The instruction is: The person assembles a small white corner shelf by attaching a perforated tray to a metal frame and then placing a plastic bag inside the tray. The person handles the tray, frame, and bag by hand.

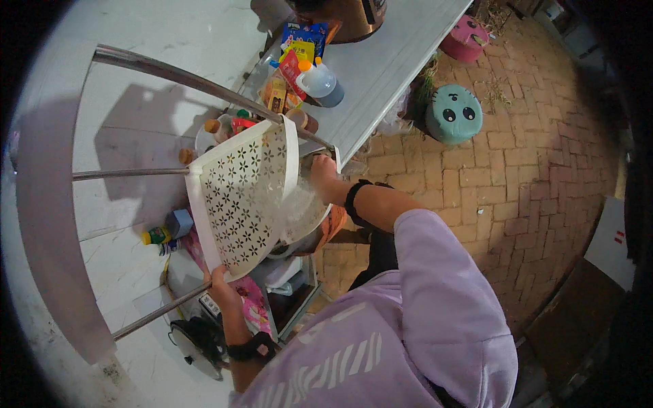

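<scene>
In front of me is a rack with a cream plastic shelf panel [242, 204] pierced with flower-shaped cutouts. Metal tubes run from its corners, the thickest tube [189, 76] along the upper side. My left hand [222, 288] grips the panel's lower corner, where a thin tube [158, 311] meets it. On the right, my right hand [324, 171] closes around the corner of a second plastic panel [308, 214], by the end of the thick tube. That panel lies partly behind the first one, and my fingertips there are hard to see.
A grey-white counter [372, 76] carries a plastic jug [319, 84], several food packets [303, 41] and a metal pot [352, 20]. White wall tiles [153, 137] border the left. On the brick floor [459, 199] stand a teal stool [454, 115] and a pink stool [464, 38]. A pot lid [191, 347] lies low left.
</scene>
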Tool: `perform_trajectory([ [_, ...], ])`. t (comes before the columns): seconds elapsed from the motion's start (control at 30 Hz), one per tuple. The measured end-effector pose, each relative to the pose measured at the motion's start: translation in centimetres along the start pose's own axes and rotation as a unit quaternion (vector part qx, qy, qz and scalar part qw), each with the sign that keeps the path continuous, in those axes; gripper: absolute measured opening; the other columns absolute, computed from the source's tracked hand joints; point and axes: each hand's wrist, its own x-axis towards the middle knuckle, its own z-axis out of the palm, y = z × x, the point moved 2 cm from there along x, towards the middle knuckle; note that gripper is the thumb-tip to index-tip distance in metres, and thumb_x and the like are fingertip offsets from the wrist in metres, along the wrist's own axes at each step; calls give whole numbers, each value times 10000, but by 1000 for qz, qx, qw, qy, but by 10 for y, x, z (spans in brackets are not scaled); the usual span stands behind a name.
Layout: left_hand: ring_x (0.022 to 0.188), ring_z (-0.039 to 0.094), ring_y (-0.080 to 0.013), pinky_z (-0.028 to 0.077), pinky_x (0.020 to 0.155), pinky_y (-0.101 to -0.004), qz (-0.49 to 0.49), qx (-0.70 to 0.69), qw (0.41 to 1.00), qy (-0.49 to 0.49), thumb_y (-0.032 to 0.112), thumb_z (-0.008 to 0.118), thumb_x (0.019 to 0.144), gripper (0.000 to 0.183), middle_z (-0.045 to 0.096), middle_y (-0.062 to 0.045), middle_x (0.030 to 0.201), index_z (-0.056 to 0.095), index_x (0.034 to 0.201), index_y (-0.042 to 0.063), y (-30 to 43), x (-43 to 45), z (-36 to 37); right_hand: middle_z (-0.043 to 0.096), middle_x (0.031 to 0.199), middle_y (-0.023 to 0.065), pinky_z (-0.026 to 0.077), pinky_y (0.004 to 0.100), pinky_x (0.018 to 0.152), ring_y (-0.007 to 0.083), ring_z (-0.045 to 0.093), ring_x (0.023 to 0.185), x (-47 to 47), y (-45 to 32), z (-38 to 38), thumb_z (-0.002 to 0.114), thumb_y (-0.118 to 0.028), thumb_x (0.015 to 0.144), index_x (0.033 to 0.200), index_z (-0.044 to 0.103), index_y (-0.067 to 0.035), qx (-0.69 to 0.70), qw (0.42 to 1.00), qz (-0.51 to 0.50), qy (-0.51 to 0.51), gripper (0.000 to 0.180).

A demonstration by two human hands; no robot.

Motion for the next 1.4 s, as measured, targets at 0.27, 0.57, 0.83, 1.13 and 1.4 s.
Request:
perform_trajectory([
  [0.27, 948, 568, -285, 455, 851, -373, -121, -175, 976, 42, 161, 546, 838, 247, 575, -145, 1020, 592, 962, -48, 10, -1, 8, 499, 1249, 190, 498, 410, 876, 375, 471, 1175, 38, -14, 11, 629, -191, 855, 1198, 608, 32, 206, 955, 79, 200, 409],
  [0.57, 772, 624, -318, 542, 684, -421, -119, -170, 978, 4, 164, 523, 832, 362, 594, -177, 996, 473, 1151, 0, -19, 6, 1, 536, 1166, 129, 544, 378, 737, 346, 487, 1150, 55, -47, 8, 726, -214, 730, 1092, 654, -15, 137, 966, -11, 220, 419],
  [0.83, 763, 636, -259, 538, 630, -370, -185, -208, 960, 33, 186, 537, 845, 326, 608, -135, 955, 536, 1124, 16, -14, -3, 6, 508, 1274, 101, 518, 422, 880, 336, 436, 1232, -2, -140, 36, 659, -221, 817, 1065, 721, -46, 205, 946, -183, 170, 309],
  [1.13, 910, 555, -187, 455, 813, -328, -138, -190, 970, 58, 173, 563, 839, 342, 594, -82, 994, 576, 1121, -20, 4, -9, 14, 488, 1286, 174, 495, 450, 943, 358, 469, 1207, 42, -19, -8, 655, -170, 847, 1177, 645, -17, 99, 978, -130, 126, 364],
  [1.4, 928, 578, -193, 456, 850, -319, -135, -139, 981, 27, 150, 509, 855, 405, 640, -112, 1024, 554, 1217, -25, 43, -9, 11, 535, 1304, 109, 434, 484, 1009, 341, 430, 1268, 22, -83, 28, 588, -234, 871, 1245, 601, -3, 69, 956, -230, 168, 439],
])
